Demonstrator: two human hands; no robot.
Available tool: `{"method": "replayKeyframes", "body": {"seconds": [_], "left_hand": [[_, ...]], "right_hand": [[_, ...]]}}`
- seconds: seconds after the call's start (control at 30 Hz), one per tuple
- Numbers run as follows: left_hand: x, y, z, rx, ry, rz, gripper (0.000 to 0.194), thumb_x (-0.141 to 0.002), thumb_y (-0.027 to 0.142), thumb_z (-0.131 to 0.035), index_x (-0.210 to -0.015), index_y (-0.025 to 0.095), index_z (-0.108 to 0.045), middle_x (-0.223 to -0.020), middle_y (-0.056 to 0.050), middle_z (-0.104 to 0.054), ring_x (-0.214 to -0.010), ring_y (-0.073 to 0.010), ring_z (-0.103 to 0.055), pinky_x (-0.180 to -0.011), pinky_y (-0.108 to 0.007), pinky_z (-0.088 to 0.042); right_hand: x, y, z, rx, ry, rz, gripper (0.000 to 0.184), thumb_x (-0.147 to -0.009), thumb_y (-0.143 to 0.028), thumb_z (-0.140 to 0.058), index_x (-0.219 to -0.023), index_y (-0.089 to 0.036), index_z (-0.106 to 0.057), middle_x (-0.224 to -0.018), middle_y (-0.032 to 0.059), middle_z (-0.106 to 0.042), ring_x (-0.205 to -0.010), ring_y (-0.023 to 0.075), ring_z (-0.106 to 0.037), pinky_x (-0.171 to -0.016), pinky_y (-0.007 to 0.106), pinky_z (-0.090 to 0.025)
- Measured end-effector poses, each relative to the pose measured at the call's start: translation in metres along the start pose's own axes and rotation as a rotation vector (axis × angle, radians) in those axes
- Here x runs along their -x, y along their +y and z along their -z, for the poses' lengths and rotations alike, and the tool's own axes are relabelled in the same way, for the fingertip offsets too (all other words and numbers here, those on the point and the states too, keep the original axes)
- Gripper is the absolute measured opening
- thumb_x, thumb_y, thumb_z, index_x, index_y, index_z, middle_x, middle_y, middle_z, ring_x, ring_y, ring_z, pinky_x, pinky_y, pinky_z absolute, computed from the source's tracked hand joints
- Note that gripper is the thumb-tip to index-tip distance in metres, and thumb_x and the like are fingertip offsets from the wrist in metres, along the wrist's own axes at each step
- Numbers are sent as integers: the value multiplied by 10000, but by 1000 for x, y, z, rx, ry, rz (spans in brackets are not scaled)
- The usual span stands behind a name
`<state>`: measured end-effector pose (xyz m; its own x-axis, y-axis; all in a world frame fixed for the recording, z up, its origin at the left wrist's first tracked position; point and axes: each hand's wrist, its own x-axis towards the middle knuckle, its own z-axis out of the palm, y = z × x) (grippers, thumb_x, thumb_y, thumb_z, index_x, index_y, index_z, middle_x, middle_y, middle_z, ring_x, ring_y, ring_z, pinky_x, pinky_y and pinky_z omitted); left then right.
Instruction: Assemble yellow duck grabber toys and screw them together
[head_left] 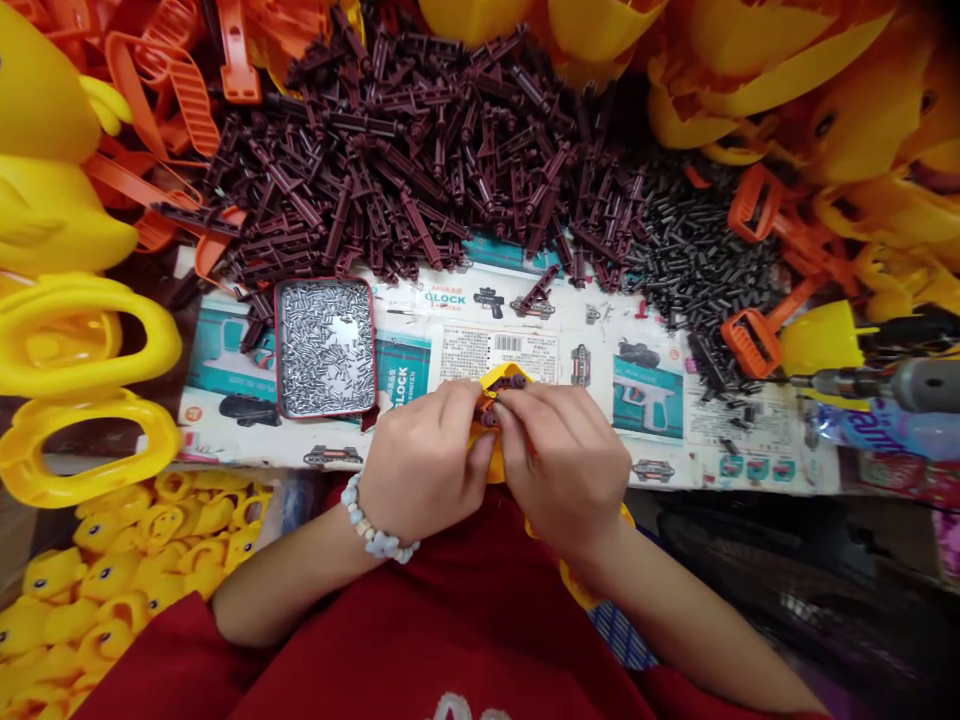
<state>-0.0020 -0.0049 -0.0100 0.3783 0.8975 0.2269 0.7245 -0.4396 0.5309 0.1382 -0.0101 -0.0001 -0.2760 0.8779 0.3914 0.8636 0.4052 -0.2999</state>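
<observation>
Both of my hands meet at the near edge of the printed cardboard, around a yellow plastic toy part [496, 462] with dark maroon pieces set in its upper end. My left hand [427, 450], with a beaded bracelet at the wrist, is closed on the left side of that part. The fingertips of my right hand [574, 455] pinch at the maroon plastic piece [514, 383] in its opening. Whether a smaller item sits between those fingertips is hidden. More yellow plastic shows under my right wrist. Left of my hands stands a tin of small screws [326, 350].
A big heap of maroon plastic pieces [420, 150] covers the back, beside small black pins [697, 240]. Orange handles [238, 60] and yellow duck shells [847, 130] surround it. An electric screwdriver [892, 383] lies at right. Yellow duck parts [112, 570] fill the lower left.
</observation>
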Motion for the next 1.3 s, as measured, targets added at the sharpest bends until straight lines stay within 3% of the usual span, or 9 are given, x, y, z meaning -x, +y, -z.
{"method": "replayKeyframes", "body": {"seconds": [0.2, 0.37, 0.5, 0.57, 0.7, 0.87, 1.0, 1.17, 1.3], "left_hand": [[-3, -9, -6, 272, -67, 126, 243, -834, 196, -508, -1074, 157, -505, -1060, -86, -647, -963, -204, -626, -820, -311, -514], [3, -10, 0, 831, -49, 209, 336, -860, 287, -538, -1183, 210, -482, -1205, -93, -572, -1076, -211, -575, -882, -304, -492], [13, -6, 0, 1340, -85, 377, 648, -734, 631, -590, -1219, 216, -483, -1264, -131, -548, -1112, -300, -565, -911, -373, -494], [13, -2, -4, 1334, 16, 481, 704, -672, 600, -675, -1234, 231, -466, -1264, -112, -562, -1146, -296, -549, -942, -351, -477], [13, 0, -5, 1150, 193, 699, 522, -704, 490, -692, -1108, 205, -522, -1072, -71, -658, -989, -243, -628, -890, -306, -492], [23, -24, 12, 1126, -137, 699, 530, -732, 560, -615, -1100, 183, -553, -790, -37, -695, -793, -224, -654, -791, -291, -495], [26, -37, 21, 861, -324, 548, 468, -765, 500, -598, -1144, 225, -574, -890, -37, -706, -928, -239, -628, -884, -294, -448], [18, -32, 26, 681, -454, 448, 304, -764, 373, -592, -1026, 222, -563, -988, -27, -675, -912, -233, -607, -800, -273, -451], [16, -27, 35, 834, -448, 512, 268, -725, 305, -641, -939, 195, -522, -826, 0, -642, -811, -195, -587, -744, -255, -435]], "right_hand": [[2, 8, 15, -121, 22, -50, 23, -895, -148, -546, -916, -145, -552, -893, 39, -563, -836, 172, -522, -778, 283, -429], [-15, 43, 27, -753, -168, -292, 316, -814, -273, -628, -1101, -154, -572, -1106, 85, -528, -1023, 221, -526, -867, 298, -460], [-48, 75, 19, -867, 376, -492, 290, -887, -373, -554, -1069, -163, -470, -1034, 63, -538, -898, 154, -571, -760, 228, -492], [-63, 77, 11, -840, 538, -473, 274, -938, -369, -468, -1103, -172, -372, -1044, 67, -525, -883, 133, -572, -746, 222, -496], [-83, 65, 12, -793, 505, -344, 320, -932, -403, -465, -1117, -150, -406, -1039, 97, -534, -915, 174, -571, -763, 287, -515], [-139, 87, 76, -458, 645, -144, 345, -803, -361, -622, -1061, -148, -535, -1172, 84, -463, -1193, 242, -362, -1119, 432, -203], [-222, 108, 113, 225, 529, 142, 401, -825, -187, -497, -1220, -120, -471, -1222, 89, -441, -1174, 242, -362, -1065, 443, -298], [-301, 96, 108, 447, 232, -81, 440, -790, -96, -618, -1214, -119, -503, -1234, 123, -418, -1225, 341, -278, -1004, 546, -281], [-307, 81, 130, 362, 326, -320, 301, -842, -165, -642, -1125, -94, -565, -1065, 116, -480, -1105, 298, -404, -956, 495, -339]]}}
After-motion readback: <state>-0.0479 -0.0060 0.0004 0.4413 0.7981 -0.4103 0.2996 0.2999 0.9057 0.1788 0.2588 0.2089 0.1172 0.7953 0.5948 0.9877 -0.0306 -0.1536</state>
